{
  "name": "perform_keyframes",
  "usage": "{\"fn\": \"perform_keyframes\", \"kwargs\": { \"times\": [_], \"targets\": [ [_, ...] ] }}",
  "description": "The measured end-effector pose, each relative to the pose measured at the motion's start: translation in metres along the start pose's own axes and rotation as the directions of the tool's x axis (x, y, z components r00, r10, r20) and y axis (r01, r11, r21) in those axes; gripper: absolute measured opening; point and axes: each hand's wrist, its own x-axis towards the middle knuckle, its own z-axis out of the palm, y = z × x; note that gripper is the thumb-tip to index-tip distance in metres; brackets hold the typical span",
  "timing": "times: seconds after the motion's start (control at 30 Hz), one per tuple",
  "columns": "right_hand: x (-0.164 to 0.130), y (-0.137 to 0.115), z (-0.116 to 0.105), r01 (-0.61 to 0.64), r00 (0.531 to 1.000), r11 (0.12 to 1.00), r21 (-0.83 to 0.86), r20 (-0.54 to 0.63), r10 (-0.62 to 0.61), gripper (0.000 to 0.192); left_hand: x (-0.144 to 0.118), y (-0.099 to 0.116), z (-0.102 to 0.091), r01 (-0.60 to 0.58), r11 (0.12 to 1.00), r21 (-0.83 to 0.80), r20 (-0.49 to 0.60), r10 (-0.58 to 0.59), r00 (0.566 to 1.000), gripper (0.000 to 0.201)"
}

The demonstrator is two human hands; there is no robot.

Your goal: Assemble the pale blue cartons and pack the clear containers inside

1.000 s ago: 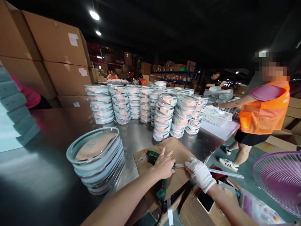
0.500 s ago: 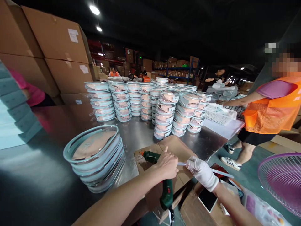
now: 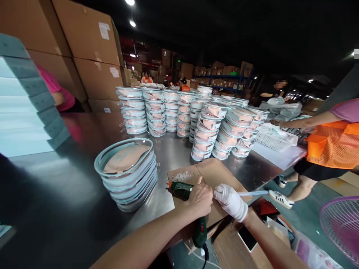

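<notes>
Head view shows two hands at one green glue gun (image 3: 187, 194). The bare left hand (image 3: 200, 198) is clenched round its grip, the gun lying on one cardboard sheet (image 3: 217, 175) at the counter (image 3: 70, 179) edge. The gloved right hand (image 3: 230, 201) pinches one pale glue stick (image 3: 252, 193) just behind the gun. One near stack of lidded glass dishes (image 3: 127, 172) stands left; many more stacks (image 3: 179, 112) stand farther back. One person in an orange vest (image 3: 333, 144) stands at right.

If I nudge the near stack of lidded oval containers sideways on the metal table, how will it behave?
The near stack already leans, with its upper containers offset, so it may shear or topple rather than slide as one. The metal table looks smooth and shiny, so the base could skid easily. The containers look like clear glass or plastic, possibly breakable.
</notes>
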Motion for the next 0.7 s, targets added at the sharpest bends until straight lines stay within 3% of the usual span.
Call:
{"fn": "perform_keyframes", "kwargs": {
  "times": [0.17,0.33,0.4,0.53,0.7],
  "targets": [
    [0.008,-0.011,-0.001,-0.089,0.996,0.996,-0.014,-0.022,0.089,0.022,0.004,0.002,0.0,0.021,1.0,-0.006,0.004,-0.021,1.0,0.026],
    [0.001,-0.005,-0.025,-0.19,0.98,0.979,-0.075,-0.074,0.185,0.013,0.005,0.006,-0.005,0.046,0.999,-0.01,-0.003,-0.046,0.999,0.025],
    [-0.007,0.003,-0.031,-0.18,0.983,0.979,-0.098,-0.06,0.174,0.008,0.005,0.006,-0.007,0.047,0.999,-0.02,0.001,-0.047,0.999,0.026],
    [-0.018,0.019,-0.024,-0.107,0.994,0.989,-0.099,-0.006,0.107,0.026,0.007,0.005,-0.005,0.041,0.997,-0.067,0.002,-0.041,0.999,0.025],
    [-0.015,0.021,-0.015,-0.107,0.994,0.99,-0.09,-0.04,0.104,0.024,0.009,0.006,-0.006,0.013,0.99,-0.142,-0.06,-0.022,0.998,0.026]
  ]
}}
